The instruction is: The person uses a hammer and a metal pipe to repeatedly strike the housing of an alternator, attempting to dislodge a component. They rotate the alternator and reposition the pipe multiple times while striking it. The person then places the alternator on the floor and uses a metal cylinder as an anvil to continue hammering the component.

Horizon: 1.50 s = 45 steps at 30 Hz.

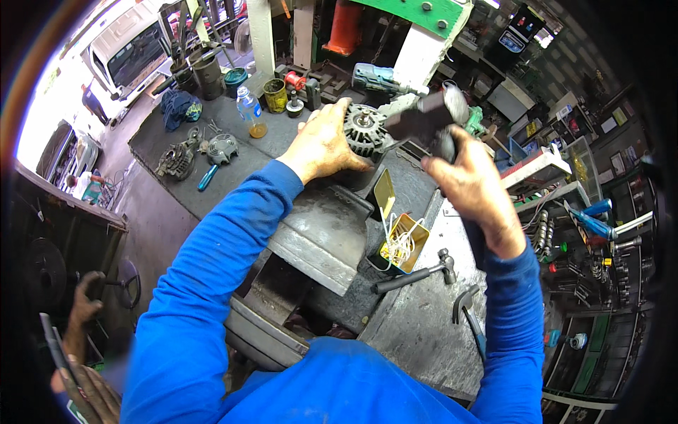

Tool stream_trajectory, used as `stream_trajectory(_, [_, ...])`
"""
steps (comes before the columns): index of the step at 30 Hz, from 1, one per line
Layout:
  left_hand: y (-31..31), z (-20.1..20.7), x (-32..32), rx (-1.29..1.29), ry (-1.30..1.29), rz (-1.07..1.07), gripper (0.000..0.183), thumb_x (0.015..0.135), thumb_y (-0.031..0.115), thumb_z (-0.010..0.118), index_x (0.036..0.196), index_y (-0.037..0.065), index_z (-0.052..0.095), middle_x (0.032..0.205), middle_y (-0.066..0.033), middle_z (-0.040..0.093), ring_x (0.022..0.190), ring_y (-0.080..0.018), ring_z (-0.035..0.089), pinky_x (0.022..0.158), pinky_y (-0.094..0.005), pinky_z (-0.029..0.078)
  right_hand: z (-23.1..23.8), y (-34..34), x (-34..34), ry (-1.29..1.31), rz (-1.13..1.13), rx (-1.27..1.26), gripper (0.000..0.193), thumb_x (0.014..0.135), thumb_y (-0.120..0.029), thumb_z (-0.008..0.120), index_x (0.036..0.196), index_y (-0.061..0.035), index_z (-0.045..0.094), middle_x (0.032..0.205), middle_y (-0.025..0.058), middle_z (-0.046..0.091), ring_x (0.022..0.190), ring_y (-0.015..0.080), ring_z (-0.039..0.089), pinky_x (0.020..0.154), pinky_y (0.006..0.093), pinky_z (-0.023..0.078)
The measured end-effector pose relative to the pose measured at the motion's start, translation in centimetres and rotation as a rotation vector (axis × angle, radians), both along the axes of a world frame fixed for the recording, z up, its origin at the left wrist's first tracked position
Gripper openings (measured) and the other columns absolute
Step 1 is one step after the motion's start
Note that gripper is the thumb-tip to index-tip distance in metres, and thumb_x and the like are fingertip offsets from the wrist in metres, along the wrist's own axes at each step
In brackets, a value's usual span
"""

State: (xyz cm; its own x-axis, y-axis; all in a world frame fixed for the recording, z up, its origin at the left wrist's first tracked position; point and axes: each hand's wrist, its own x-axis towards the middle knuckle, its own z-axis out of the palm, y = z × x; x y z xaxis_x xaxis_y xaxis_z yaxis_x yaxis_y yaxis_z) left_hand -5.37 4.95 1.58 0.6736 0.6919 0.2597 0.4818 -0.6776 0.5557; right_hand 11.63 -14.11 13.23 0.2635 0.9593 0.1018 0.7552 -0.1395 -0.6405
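Note:
A round, slotted metal alternator housing with a shaft at its centre sits at the vise. My left hand grips its left side, thumb toward me and fingers round the far edge. My right hand is closed around a hammer, its dark head raised just right of the housing and blurred by motion. The hammer's handle is mostly hidden in my fist. Nearer me stands an open yellow tin with white cord inside.
A ball-peen hammer and a blue-handled claw tool lie on the bench's right. Farther left are a bottle, metal parts and blue-handled pliers. A power tool lies behind. Another person's hand shows lower left.

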Motion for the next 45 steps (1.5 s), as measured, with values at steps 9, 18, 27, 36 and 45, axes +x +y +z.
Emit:
stream_trajectory(9, [-0.3, 0.3, -0.1, -0.002, 0.008, 0.021, 0.123, 0.058, 0.04, 0.1, 0.157, 0.006, 0.036, 0.143, -0.025, 0.055, 0.137, -0.0422, 0.052, 0.117, -0.0502, 0.043, 2.1, 2.4, 0.1, -0.186, 0.059, -0.297, 0.044, 0.078, -0.014, 0.063, 0.115, 0.0099, 0.061, 0.075, 0.0157, 0.064, 0.068, 0.0229, 0.063, 0.066, 0.0405, 0.053])
stream_trajectory(18, [-0.1, 0.7, -0.2, -0.017, 0.076, -0.01, 0.125, 0.062, 0.048, 0.098, 0.16, 0.007, 0.033, 0.148, -0.0197, 0.053, 0.143, -0.04, 0.048, 0.116, -0.0566, 0.041, 1.2, 1.7, 0.0, -0.248, 0.101, -0.3, 0.044, 0.079, -0.014, 0.064, 0.116, 0.01, 0.064, 0.075, 0.0225, 0.065, 0.07, 0.0288, 0.067, 0.069, 0.043, 0.054])
stream_trajectory(27, [-0.2, 0.8, -0.3, -0.005, 0.027, -0.014, 0.123, 0.058, 0.042, 0.1, 0.157, 0.005, 0.037, 0.141, -0.0256, 0.057, 0.134, -0.0421, 0.055, 0.115, -0.0476, 0.045, 2.0, 2.4, 1.9, -0.104, -0.129, -0.187, 0.041, 0.082, -0.019, 0.068, 0.112, 0.0086, 0.066, 0.077, 0.0173, 0.07, 0.07, 0.0239, 0.069, 0.064, 0.0399, 0.055])
stream_trajectory(36, [0.1, 0.2, -0.1, 0.028, 0.003, -0.016, 0.124, 0.058, 0.043, 0.1, 0.157, 0.005, 0.036, 0.142, -0.0259, 0.056, 0.135, -0.0424, 0.053, 0.116, -0.0474, 0.044, 0.2, 2.4, 3.3, -0.132, -0.119, -0.184, 0.05, 0.08, -0.018, 0.069, 0.118, 0.0131, 0.064, 0.078, 0.019, 0.07, 0.071, 0.0242, 0.068, 0.067, 0.0403, 0.055])
stream_trajectory(45, [0.3, 0.9, -0.2, -0.047, 0.083, -0.021, 0.129, 0.058, 0.051, 0.099, 0.16, 0.008, 0.033, 0.151, -0.0194, 0.053, 0.141, -0.0411, 0.049, 0.117, -0.0551, 0.041, 0.2, 2.4, 3.0, -0.271, -0.102, -0.267, 0.042, 0.08, -0.017, 0.068, 0.112, 0.0104, 0.066, 0.08, 0.0209, 0.07, 0.076, 0.0298, 0.07, 0.071, 0.0427, 0.055])
